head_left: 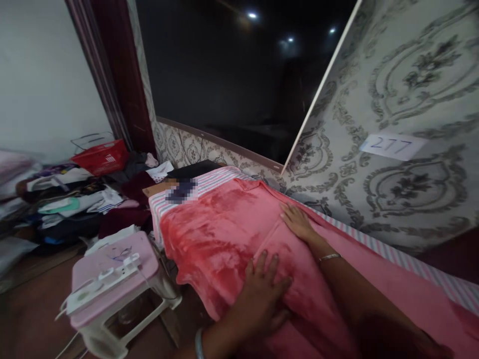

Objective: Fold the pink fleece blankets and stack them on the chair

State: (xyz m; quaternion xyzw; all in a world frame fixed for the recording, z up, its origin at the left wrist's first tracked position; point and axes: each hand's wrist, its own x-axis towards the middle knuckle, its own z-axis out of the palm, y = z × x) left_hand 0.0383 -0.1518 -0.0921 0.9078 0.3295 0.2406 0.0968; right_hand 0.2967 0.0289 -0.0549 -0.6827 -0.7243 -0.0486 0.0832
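Observation:
A pink-red plush blanket [220, 224] lies spread over a long surface covered by a striped cloth [224, 177]. My left hand [262, 294] rests on the blanket with fingers spread, nearer to me. Farther back, toward the wall, my right hand [297, 219] lies flat on the same blanket, its fingers stretched out. Neither hand grips anything that I can see. Between the hands a fold or seam line crosses the fabric. At the left the blanket hangs over the front edge of the surface.
A pink and white stool [151, 254] bearing a white power strip [101, 284] with cables stands at the left. Behind it are heaped clothes [75, 204] and a red bag [101, 157]. A large dark screen [239, 75] and patterned wallpaper [422, 89] rise beyond the blanket.

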